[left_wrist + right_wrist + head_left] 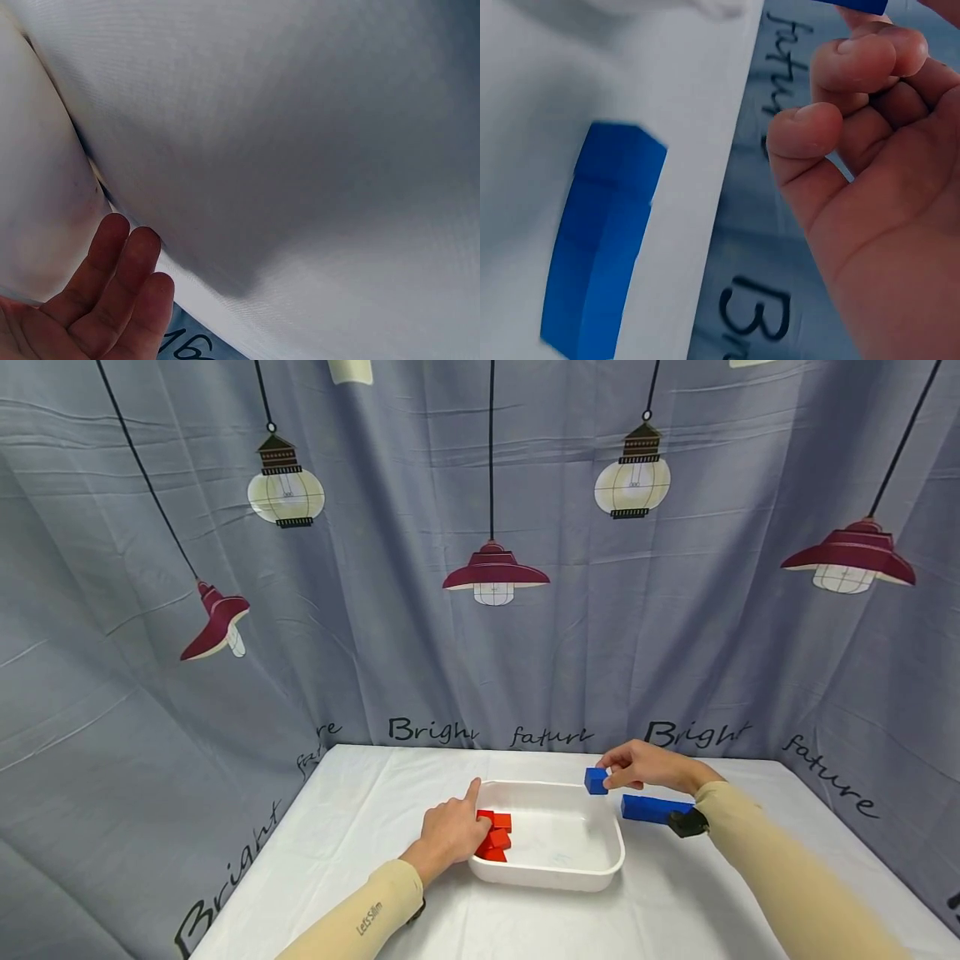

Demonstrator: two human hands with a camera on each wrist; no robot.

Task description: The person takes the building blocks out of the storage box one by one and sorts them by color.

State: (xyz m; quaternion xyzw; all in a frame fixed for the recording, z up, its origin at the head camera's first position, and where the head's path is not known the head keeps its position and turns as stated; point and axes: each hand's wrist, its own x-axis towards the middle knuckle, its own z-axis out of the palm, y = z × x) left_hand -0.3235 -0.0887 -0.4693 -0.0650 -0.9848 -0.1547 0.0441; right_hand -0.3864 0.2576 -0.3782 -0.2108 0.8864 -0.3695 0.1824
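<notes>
At the left side of a white tray (pixel 551 879), the left hand (pixel 450 831) holds the rim, its thumb over the inside and its index finger stretched away along the edge. Three of its fingers (pixel 124 277) lie outside the tray wall (pixel 45 187) in the left wrist view. Several red blocks (pixel 498 838) lie in the tray's left end, partly hidden by that hand. The right hand (pixel 652 766) pinches a blue cube (pixel 596 781) above the tray's far right corner. In the right wrist view only an edge of this cube (pixel 862 6) shows.
Blue blocks (pixel 648 809) lie in a row right of the tray, below the right forearm; the row (pixel 604 240) fills the left of the right wrist view. A white cloth (pixel 360 802) covers the table. Behind hangs a grey-blue curtain (pixel 405 652) printed with lamps.
</notes>
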